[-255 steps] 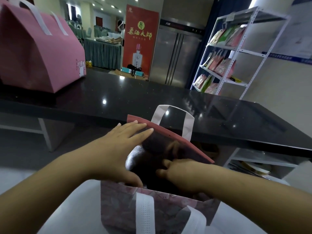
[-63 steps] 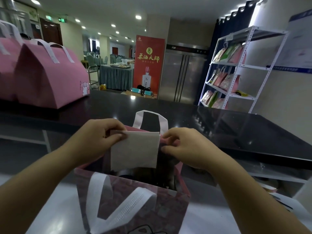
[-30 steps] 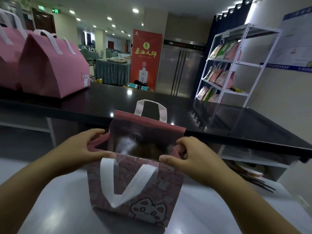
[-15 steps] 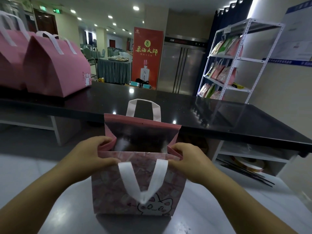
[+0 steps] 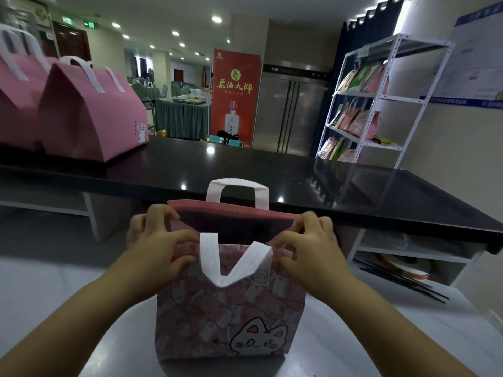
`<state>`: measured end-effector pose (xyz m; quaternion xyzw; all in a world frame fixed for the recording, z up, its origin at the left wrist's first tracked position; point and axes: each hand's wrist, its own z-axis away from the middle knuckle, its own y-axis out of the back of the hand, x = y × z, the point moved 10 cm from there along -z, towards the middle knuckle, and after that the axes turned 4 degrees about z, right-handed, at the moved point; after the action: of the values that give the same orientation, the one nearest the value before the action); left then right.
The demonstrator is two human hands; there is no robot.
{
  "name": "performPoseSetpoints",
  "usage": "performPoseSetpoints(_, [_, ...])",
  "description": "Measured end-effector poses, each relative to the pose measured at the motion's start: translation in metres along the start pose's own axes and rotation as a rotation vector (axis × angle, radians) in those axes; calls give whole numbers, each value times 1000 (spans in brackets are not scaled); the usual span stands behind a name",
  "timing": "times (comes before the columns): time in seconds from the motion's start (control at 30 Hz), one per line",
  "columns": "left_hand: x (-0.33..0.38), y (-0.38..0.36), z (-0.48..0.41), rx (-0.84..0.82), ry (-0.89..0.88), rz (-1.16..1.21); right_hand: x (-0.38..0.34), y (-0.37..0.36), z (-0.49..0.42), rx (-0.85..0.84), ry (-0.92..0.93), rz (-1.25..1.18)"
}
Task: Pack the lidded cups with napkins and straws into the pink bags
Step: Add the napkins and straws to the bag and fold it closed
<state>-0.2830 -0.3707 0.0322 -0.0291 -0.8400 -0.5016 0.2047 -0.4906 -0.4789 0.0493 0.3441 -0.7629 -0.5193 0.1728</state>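
Observation:
A pink bag (image 5: 231, 308) with a cartoon cat on its front stands upright on the pale work surface (image 5: 54, 281) right in front of me. Its mouth is narrow, and the dark inside hides whatever it holds. The near white handle (image 5: 231, 263) hangs down over the front; the far handle (image 5: 236, 191) stands up. My left hand (image 5: 158, 243) pinches the bag's top left corner. My right hand (image 5: 310, 246) pinches the top right corner. No cup, napkin or straw shows.
A black counter (image 5: 299, 180) runs across just behind the bag. Two closed pink bags (image 5: 92, 115) stand on its far left. A white rack (image 5: 367, 104) with packets is at the right, and low shelves (image 5: 402, 265) lie under the counter's right end.
A napkin that both hands held over the bag two seconds ago is gone from sight. Both hands have moved to the top corners and drawn the bag's mouth narrower.

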Motion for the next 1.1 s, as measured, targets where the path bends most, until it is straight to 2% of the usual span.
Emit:
performPoseSetpoints(0.1, [5,7,-1,51,-114,-132,-3,1,0,5,36,102])
performPoseSetpoints(0.17, [1,3,-5,-40,-122,-142,-4,-2,-1,-28,77,130])
performPoseSetpoints(0.27, [-2,-4,-16,-197,-130,-151,-5,-9,-8,-170,113,102])
performPoseSetpoints(0.37, [6,-4,-23,-267,-211,-171,-6,-10,-14,-263,125,48])
performPoseSetpoints(0.43, [10,1,-26,-255,-248,-135,-6,-5,-17,-243,127,16])
performPoseSetpoints(0.57, [13,3,-26,-253,-248,82,-2,-6,-15,-248,80,-63])
performPoseSetpoints(0.83, [4,5,-28,-178,-233,218,-9,-5,-18,-200,131,-81])
performPoseSetpoints(1.1, [1,-5,-29,-304,-234,214,0,-15,-23,-232,75,-200])
